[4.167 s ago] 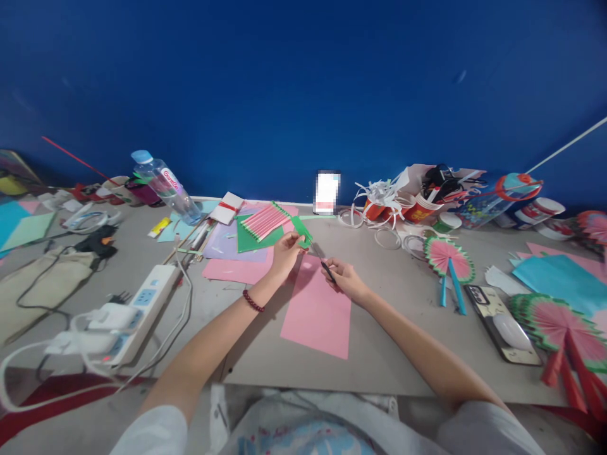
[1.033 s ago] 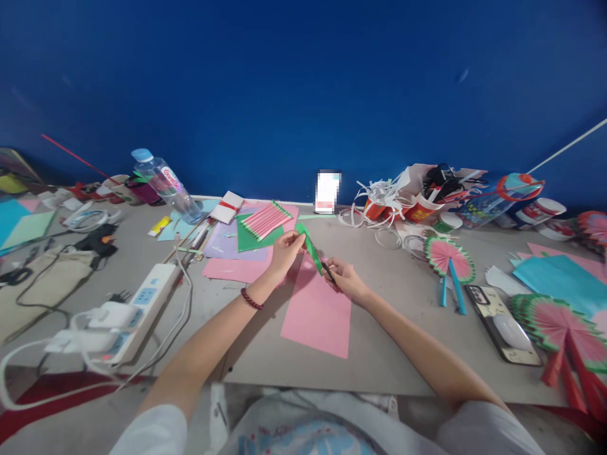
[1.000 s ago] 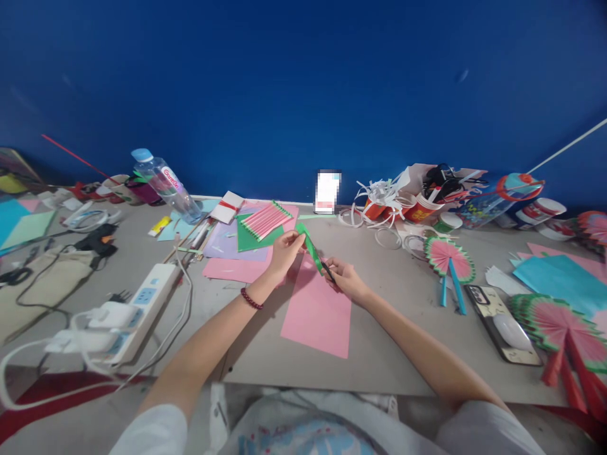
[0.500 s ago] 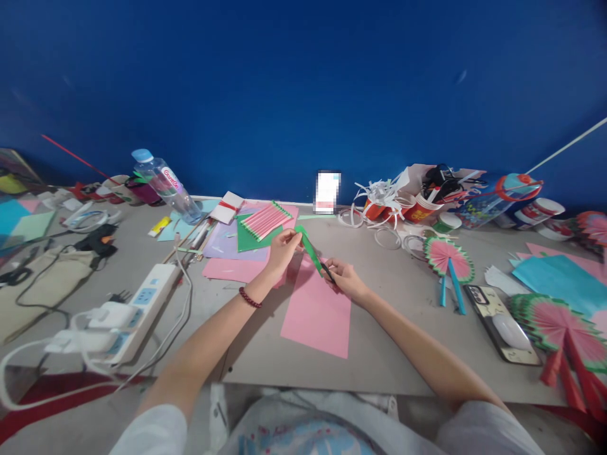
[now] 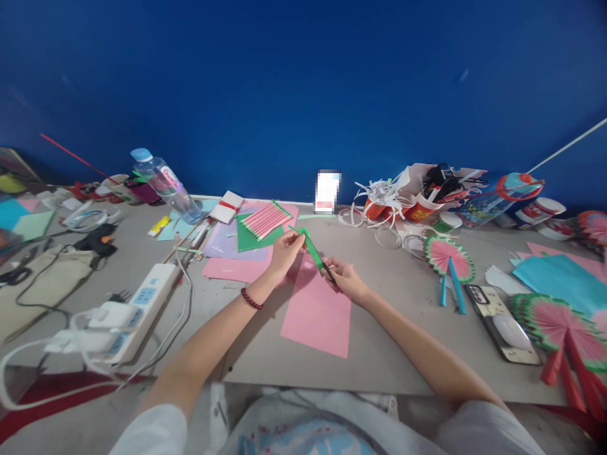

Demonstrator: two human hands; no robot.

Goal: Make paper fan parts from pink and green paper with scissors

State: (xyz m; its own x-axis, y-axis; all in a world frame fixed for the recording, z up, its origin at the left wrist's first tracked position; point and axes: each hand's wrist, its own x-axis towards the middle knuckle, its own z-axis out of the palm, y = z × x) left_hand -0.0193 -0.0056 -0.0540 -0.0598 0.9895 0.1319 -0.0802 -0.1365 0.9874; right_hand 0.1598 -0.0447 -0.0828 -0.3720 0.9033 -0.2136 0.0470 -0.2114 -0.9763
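My left hand (image 5: 287,248) pinches the upper end of a green paper strip (image 5: 312,253), held slanting in the air. A thin green sliver curls away at that end, beside my fingertips. My right hand (image 5: 346,278) is closed around dark scissors (image 5: 328,273), whose blades lie against the strip's lower end; my fingers hide most of the handles. Beneath both hands, a pink paper sheet (image 5: 315,322) lies flat on the table. Just beyond my left hand, a pleated pink paper with green edges (image 5: 266,221) rests on a green sheet (image 5: 246,239).
A power strip (image 5: 147,303) with cables lies at left, near a leaning water bottle (image 5: 168,186). A phone (image 5: 327,191) stands against the blue wall. Cups with paper shreds (image 5: 379,196) are at the back right. Round paper fans (image 5: 449,259) and another phone (image 5: 502,325) lie at right.
A thin green sliver now curls out at the strip's upper end. My left hand and the strip have shifted slightly right; my right hand has hardly moved.
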